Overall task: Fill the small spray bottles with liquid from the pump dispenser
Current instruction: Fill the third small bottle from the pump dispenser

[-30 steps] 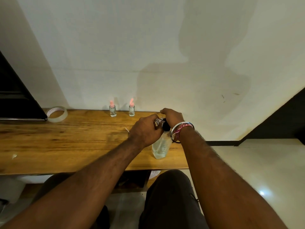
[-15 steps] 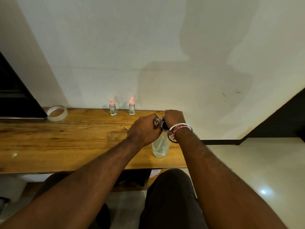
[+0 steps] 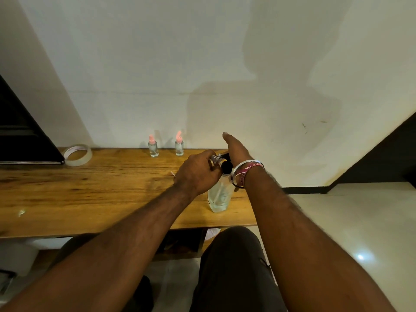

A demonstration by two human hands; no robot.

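Note:
A clear pump dispenser (image 3: pixel 219 195) with a black pump head stands near the wooden table's right front edge. My left hand (image 3: pixel 198 173) grips a small clear spray bottle (image 3: pixel 215 161) and holds it against the black nozzle. My right hand (image 3: pixel 236 146) is above the pump head with its fingers stretched out straight; whether the palm touches the pump is hidden. Two small capped spray bottles with pink tops, one on the left (image 3: pixel 153 147) and one on the right (image 3: pixel 179 144), stand at the back of the table by the wall.
A roll of clear tape (image 3: pixel 77 154) lies at the back left of the wooden table (image 3: pixel 90 190), next to a dark panel (image 3: pixel 20 140). The table ends just right of the dispenser, with pale floor (image 3: pixel 337 221) beyond. My knees are below the front edge.
My right hand has opened: its fingers, curled over the pump head before, now point straight toward the wall. My left hand still holds the small bottle at the nozzle.

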